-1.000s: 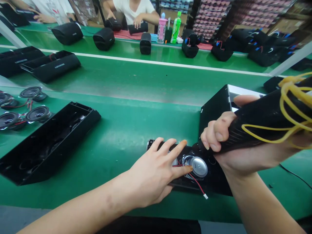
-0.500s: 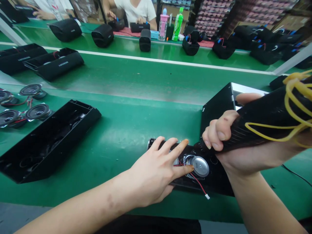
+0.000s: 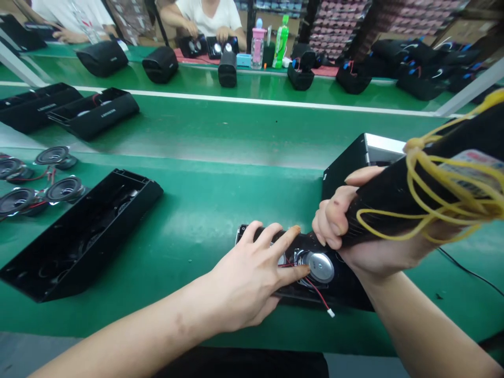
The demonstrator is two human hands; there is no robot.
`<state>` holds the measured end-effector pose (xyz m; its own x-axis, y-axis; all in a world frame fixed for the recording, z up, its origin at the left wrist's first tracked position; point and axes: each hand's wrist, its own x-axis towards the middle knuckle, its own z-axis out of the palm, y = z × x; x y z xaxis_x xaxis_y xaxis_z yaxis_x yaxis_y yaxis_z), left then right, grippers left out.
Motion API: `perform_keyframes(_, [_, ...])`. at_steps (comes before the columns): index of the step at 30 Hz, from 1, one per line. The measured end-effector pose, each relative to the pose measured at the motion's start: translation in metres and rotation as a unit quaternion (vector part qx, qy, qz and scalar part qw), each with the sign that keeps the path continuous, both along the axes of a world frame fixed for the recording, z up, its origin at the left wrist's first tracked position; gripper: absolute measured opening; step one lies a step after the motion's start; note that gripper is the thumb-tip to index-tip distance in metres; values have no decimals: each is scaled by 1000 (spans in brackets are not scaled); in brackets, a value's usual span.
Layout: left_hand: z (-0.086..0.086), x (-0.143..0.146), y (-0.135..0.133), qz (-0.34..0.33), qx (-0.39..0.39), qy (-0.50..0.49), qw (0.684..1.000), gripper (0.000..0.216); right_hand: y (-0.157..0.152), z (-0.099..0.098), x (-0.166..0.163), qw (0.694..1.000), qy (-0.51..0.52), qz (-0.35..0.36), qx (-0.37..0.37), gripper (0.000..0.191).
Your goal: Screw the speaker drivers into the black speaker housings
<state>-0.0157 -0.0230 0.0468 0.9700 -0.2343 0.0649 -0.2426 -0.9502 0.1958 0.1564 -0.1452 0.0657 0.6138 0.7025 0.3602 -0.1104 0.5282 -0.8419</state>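
Note:
My left hand (image 3: pixel 255 270) lies with its fingers spread across a black speaker housing (image 3: pixel 350 289), pressing it against the bench. A silver-backed speaker driver (image 3: pixel 321 268) sits in the housing beside my left fingertips. From it a red and black wire runs to a small white connector (image 3: pixel 331 313). My right hand (image 3: pixel 378 241) is wrapped round a thick black electric screwdriver (image 3: pixel 378 199) with yellow bands (image 3: pixel 417 157) looped about its body. Its front end points down at the housing's far edge; my fingers and the dark background hide the tip.
An open black speaker case (image 3: pixel 82 236) lies at left, near several loose speaker drivers (image 3: pixel 65 188). Behind my right hand stands a black box (image 3: pixel 344 163) with a silver top. Across the bench, more speakers (image 3: pixel 160 64) stand before a co-worker in a white shirt (image 3: pixel 208 16).
My right hand and the screwdriver have shifted slightly left, and the screwdriver's rear has tilted upward. My left hand stays on the housing. The co-worker's two speaker parts are turned, showing silver drivers.

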Motion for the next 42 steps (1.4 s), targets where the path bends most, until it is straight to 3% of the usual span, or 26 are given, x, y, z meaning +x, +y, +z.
perform_keyframes(15, [5, 0, 1, 1, 5, 23, 1000, 67, 4, -2, 1, 999, 7, 26, 26, 68])
perform_keyframes(19, [2, 0, 0, 4, 2, 13, 1000, 67, 6, -2, -1, 999, 26, 41, 20, 57])
perform_keyframes(27, [0, 1, -1, 12, -14, 23, 1000, 68, 8, -4, 1, 994, -71, 80, 29, 67])
perform_keyframes(30, [0, -1, -3, 20, -30, 25, 999, 70, 7, -4, 2, 995, -74, 68, 16, 67])
perform_keyframes(35, [7, -14, 2, 29, -90, 52, 994, 74, 4, 1, 4, 999, -28, -20, 35, 70])
perform_keyframes(39, [10, -22, 15, 90, -115, 22, 989, 52, -15, 15, 9, 994, -10, -63, 90, 54])
perform_keyframes(42, [3, -22, 23, 121, -98, 16, 988, 40, -42, 25, 26, 987, -9, -116, 109, 56])
